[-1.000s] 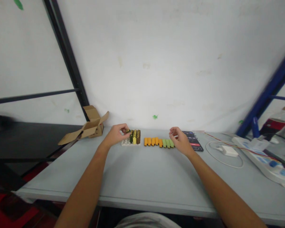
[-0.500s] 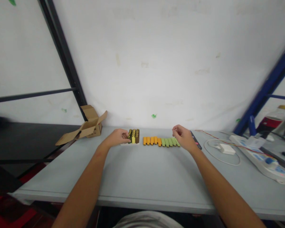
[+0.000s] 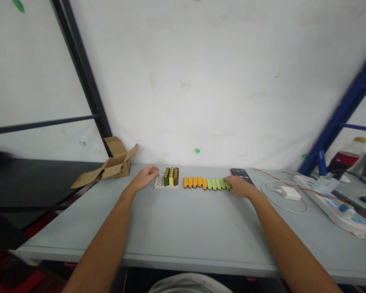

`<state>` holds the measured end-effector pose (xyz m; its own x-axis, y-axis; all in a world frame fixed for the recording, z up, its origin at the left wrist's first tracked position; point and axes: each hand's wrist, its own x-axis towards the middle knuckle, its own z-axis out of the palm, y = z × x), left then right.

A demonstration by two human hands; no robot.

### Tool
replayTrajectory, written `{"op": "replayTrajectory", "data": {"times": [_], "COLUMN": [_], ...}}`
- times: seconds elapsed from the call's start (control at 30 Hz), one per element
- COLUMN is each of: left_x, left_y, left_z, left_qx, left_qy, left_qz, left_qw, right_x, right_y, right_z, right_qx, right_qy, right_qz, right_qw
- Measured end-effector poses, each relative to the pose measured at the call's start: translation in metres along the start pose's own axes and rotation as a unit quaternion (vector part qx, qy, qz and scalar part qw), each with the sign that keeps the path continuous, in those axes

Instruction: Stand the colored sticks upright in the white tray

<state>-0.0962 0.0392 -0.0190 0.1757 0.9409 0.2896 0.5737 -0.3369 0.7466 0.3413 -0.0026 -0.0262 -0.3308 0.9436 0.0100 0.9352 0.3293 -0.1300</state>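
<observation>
A white baseplate (image 3: 159,182) lies at the far middle of the grey table (image 3: 183,228). Several upright bricks (image 3: 171,176), dark green, yellow and brown, stand on its right half. My left hand (image 3: 144,177) rests flat at the plate's left edge with fingers stretched out and nothing in it. To the right runs a row of orange bricks (image 3: 194,182), then green bricks (image 3: 218,184). My right hand (image 3: 239,186) lies on the table with its fingers against the last green brick; whether it grips it is hidden.
An open cardboard box (image 3: 116,162) sits at the far left by a black frame post (image 3: 85,85). A phone (image 3: 242,174), a white charger with cable (image 3: 288,192), a power strip (image 3: 338,205) and a bottle (image 3: 347,158) lie right.
My left hand has set a dark brick onto the plate, let go and drawn back to the left. My right hand has dropped from above the row to its right end.
</observation>
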Motion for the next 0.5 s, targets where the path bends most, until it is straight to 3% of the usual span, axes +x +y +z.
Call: {"op": "replayTrajectory", "data": {"times": [0.1, 0.23, 0.5], "left_x": [0.001, 0.002, 0.003], "left_y": [-0.008, -0.012, -0.01], "left_z": [0.007, 0.01, 0.005], "left_qx": [0.056, 0.093, 0.076], "left_qy": [0.025, -0.036, -0.049], "left_qz": [-0.015, 0.003, -0.001], "left_qw": [0.998, 0.995, 0.996], "right_x": [-0.004, -0.011, -0.015], "right_y": [-0.005, -0.011, -0.004], "right_z": [-0.008, -0.016, -0.022], "right_qx": [0.003, 0.014, 0.05], "right_qy": [-0.016, -0.023, -0.004], "right_qz": [-0.024, -0.015, 0.019], "right_qw": [1.0, 1.0, 0.999]}}
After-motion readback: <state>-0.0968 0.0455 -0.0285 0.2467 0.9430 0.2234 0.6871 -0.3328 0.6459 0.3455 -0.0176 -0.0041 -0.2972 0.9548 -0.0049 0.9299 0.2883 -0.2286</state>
